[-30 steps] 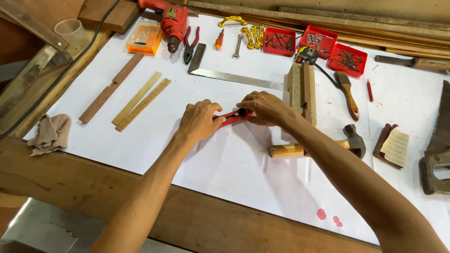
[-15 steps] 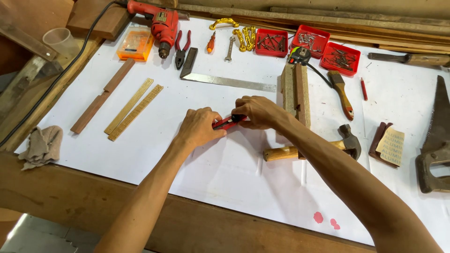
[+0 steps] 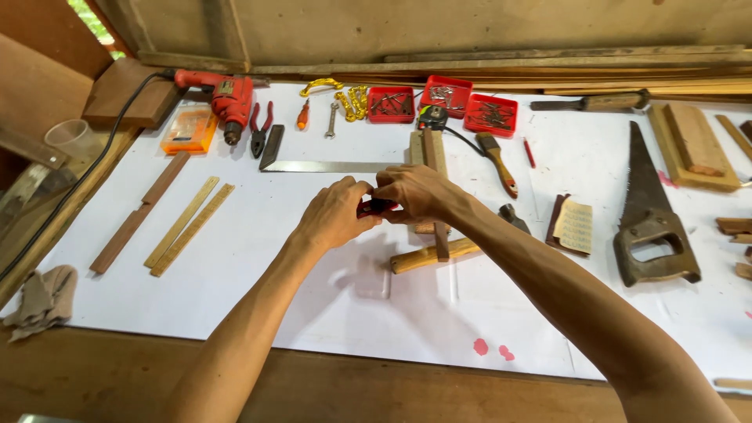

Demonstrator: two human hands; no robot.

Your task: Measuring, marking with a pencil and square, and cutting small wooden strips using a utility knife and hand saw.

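— Biggest first?
— White sheet [image 3: 258, 258] spread across a wooden workbench [image 3: 117, 376], timber boards [image 3: 548, 66] stacked along the back wall, bare wood panelling behind. Two pink blotches on the sheet near the front edge.

— Next down?
— Rusty handsaw [image 3: 648, 211] lying flat at the right, wooden block [image 3: 693, 145] beyond it. Red electric drill [image 3: 223, 94] at the back left, orange bit case [image 3: 189, 129] just beside it. Steel square [image 3: 313, 163] lying flat behind the hands. Thin wood strips [image 3: 184, 227] and a darker slat [image 3: 141, 211] at the left, crumpled rag [image 3: 43, 298] on the bench edge. Hammer [image 3: 439, 252] with pale handle under the right forearm, upright wood piece [image 3: 429, 157] behind the knuckles. Three red trays [image 3: 442, 95] of small hardware in a row at the back.

— And the hands?
— Left hand [image 3: 333, 215] and right hand [image 3: 419, 192] brought together above the middle of the sheet, fingertips pinched from both sides on a small red object [image 3: 376, 207].

— Look of that object?
— Mostly hidden – only a sliver of red with a dark part showing between the fingers. Kind and shape impossible to tell. Held just above the sheet, near the hammer handle, in front of the square.

— Grip?
— Both hands curled, grasping it – neither relaxed nor flat.
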